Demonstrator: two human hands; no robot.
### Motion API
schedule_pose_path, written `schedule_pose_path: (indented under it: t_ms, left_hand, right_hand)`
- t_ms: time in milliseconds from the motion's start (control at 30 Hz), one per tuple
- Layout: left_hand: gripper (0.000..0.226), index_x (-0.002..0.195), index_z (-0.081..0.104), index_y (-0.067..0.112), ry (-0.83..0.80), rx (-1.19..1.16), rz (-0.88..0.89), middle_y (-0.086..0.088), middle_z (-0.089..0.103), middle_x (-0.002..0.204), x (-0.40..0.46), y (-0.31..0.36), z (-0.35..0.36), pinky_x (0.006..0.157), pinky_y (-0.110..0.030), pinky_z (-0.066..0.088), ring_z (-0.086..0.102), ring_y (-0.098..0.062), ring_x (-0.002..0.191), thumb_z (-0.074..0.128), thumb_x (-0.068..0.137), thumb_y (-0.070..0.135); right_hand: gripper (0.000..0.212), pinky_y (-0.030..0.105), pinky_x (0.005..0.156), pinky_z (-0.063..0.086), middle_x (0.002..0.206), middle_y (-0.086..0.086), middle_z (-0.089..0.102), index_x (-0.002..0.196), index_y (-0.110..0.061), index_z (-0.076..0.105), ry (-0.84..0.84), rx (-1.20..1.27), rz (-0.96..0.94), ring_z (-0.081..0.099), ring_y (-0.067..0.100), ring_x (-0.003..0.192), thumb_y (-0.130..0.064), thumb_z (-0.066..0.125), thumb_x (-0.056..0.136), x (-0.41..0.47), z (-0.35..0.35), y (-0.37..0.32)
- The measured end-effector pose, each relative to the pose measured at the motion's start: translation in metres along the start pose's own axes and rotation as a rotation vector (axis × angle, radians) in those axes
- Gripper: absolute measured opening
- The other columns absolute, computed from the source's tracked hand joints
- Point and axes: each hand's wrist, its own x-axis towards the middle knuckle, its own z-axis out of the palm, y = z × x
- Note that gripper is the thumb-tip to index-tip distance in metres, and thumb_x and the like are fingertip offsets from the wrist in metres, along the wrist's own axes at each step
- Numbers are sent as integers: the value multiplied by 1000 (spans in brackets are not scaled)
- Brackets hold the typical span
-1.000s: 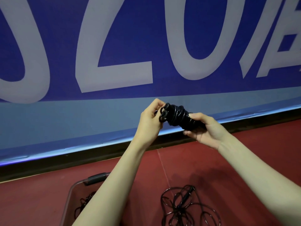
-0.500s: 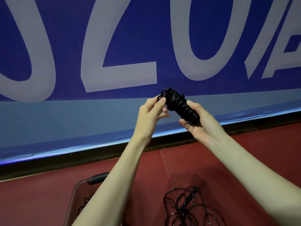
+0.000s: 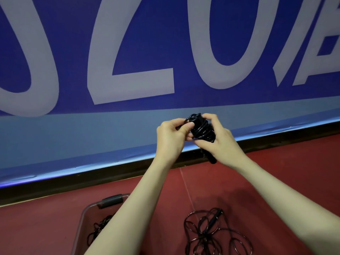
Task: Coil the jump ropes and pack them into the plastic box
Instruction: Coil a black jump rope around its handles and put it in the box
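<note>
While both hands (image 3: 195,138) grip coiled rope (image 3: 202,131)

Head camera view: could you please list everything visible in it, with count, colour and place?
Coiled jump rope: one, black, held up between both hands in front of the banner.
Loose jump rope: one, black, tangled on the floor, lower right.
Plastic box: one, clear with a dark handle, lower left on the floor; black rope inside.
Banner: one, dark blue with large white letters and a light blue band, behind.
Floor: red.
Left hand: pinches the coil's upper end.
Right hand: grips the coil.
</note>
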Motion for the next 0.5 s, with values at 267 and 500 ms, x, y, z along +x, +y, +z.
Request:
schedule_pose_path:
  t_ms: [267, 500]
  left_hand:
    - [14, 78, 58, 15, 57, 71, -6, -12, 66, 78, 4, -5, 1, 69, -29, 55, 63, -13, 62, 62, 88, 6]
    - [8, 95, 60, 14, 189, 141, 32, 4, 68, 82, 2, -10, 9, 71, -22, 50, 67, -17, 79, 58, 89, 8]
  right_hand:
    - [49, 24, 66, 45, 90, -14, 55, 122, -23, 45, 74, -176, -93, 56, 6, 76, -12, 70, 82, 4, 6, 15]
    - [50, 43, 73, 51, 102, -1, 58, 123, -26, 43, 98, -262, -90, 57, 24, 82, -16, 68, 81, 9, 13, 18]
